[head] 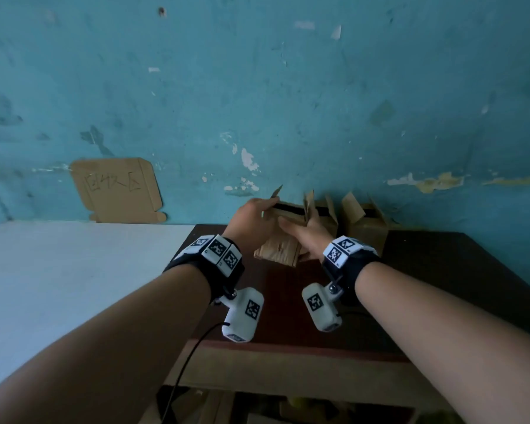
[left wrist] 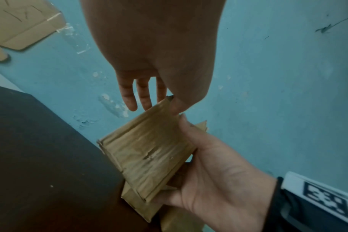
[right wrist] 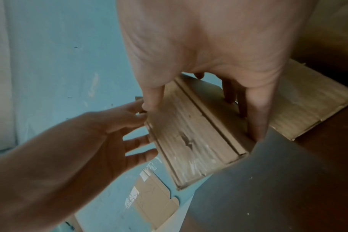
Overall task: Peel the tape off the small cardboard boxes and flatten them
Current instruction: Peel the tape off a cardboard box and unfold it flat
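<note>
- The held box point(head: 280, 234) sits between both hands above the dark worktop point(head: 426, 286), its long axis tipped from the near lower end up toward the blue wall point(head: 257, 87).
- The right hand point(head: 311, 237) cups it from the right, thumb and fingers curled round its sides.
- The left hand point(head: 251, 221) pinches the far upper-left corner; the other fingers stay straight.
- Tape seems already gone, though blur makes that uncertain.
- Two more boxes point(head: 366, 223) stand open-topped against the wall; their insides are hidden.
</note>
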